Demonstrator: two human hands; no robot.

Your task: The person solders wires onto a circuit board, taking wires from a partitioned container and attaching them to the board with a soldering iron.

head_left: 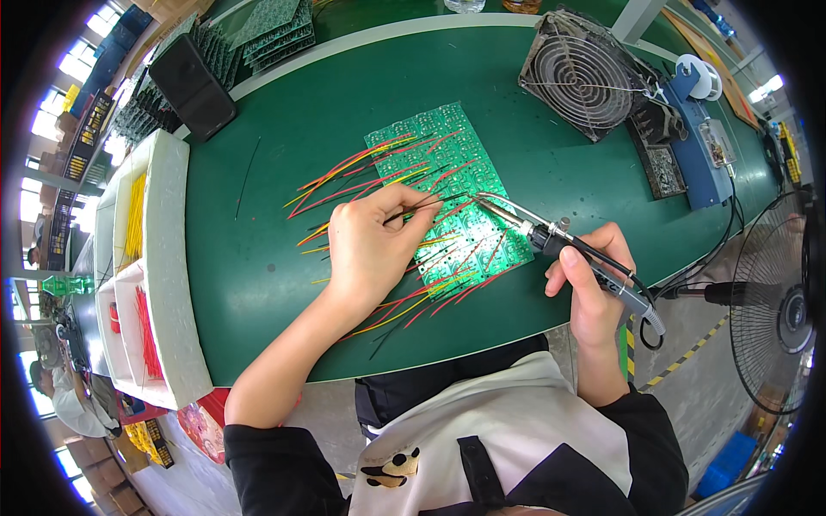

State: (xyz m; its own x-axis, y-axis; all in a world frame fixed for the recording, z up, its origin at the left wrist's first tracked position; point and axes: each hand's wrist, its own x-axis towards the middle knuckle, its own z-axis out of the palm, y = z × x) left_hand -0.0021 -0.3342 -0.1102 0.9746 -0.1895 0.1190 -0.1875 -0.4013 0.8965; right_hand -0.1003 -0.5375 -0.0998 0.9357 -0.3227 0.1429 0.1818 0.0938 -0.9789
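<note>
A green circuit board panel lies on the green work table, with red, yellow and black wires running off its left side and lower edge. My left hand is over the board's left part, thumb and finger pinching a black wire whose end points at the board's middle. From the right, my right hand grips a soldering iron with a thin feed tube along it. Its tip meets the board area close to the wire's end; whether they touch I cannot tell.
At the left edge stands a white foam box holding yellow wires and red wires. A black phone leans near stacked boards. A square fan and a blue soldering unit stand at the back right. A pedestal fan is beside the table.
</note>
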